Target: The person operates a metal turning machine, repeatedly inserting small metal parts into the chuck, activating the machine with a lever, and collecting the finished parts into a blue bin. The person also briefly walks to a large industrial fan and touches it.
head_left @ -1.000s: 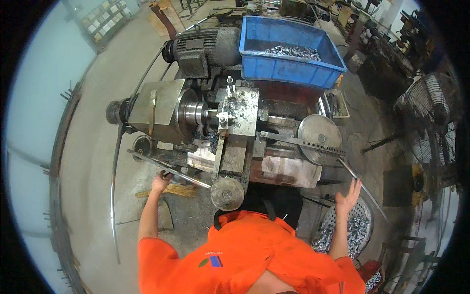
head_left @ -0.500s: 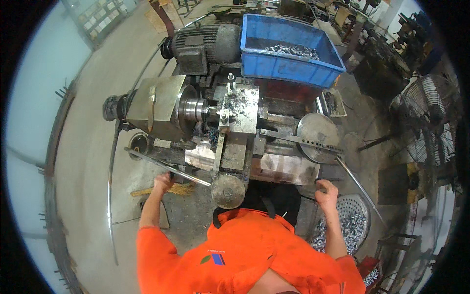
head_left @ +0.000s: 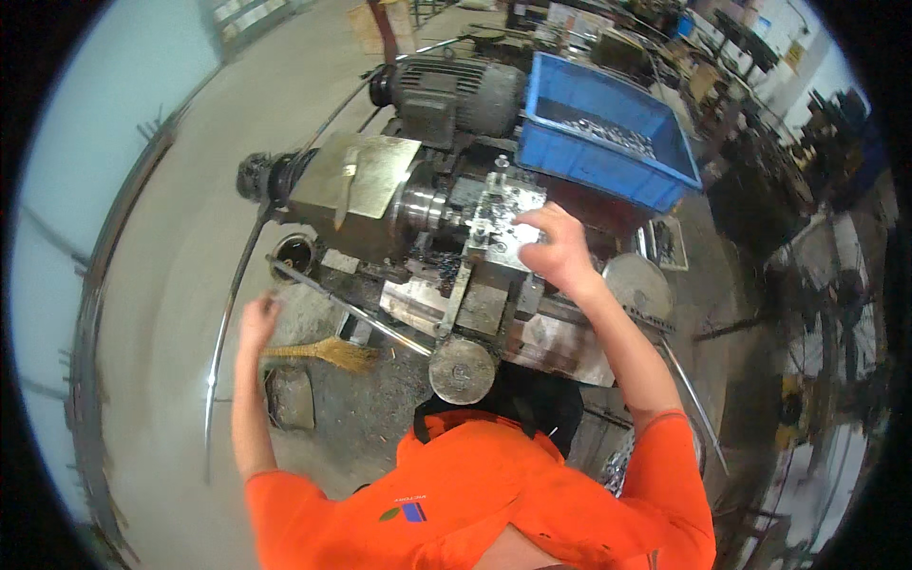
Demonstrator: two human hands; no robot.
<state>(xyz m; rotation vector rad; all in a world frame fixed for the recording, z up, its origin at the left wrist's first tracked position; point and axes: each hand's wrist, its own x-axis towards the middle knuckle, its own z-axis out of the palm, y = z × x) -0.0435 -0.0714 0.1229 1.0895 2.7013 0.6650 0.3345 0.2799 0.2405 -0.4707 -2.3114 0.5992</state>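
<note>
My right hand (head_left: 562, 249) is over the right part of a metal tool block (head_left: 513, 211) on a lathe-like machine. Its thumb and forefinger are apart, and I see nothing between them. Left of the block sits the round chuck (head_left: 418, 207), in front of a metal-covered housing (head_left: 366, 185). My left hand (head_left: 258, 321) is blurred, left of a long steel lever (head_left: 356, 312) and just below that lever's far end; its fingers are too smeared to read. A round metal disc (head_left: 462, 370) lies at the lever's near end, close to my body.
A blue bin (head_left: 608, 157) holding small metal parts stands behind the block, right of a motor (head_left: 456, 95). A broom (head_left: 332, 353) lies on the floor at left. Another disc (head_left: 638, 285) and a slanting rod (head_left: 698, 404) are at right. Metal pieces (head_left: 617, 465) show beside my right sleeve.
My right hand has risen from beside the machine's lower right to above the tool block. My left hand has moved left, away from the lever. The view has shifted and tilted.
</note>
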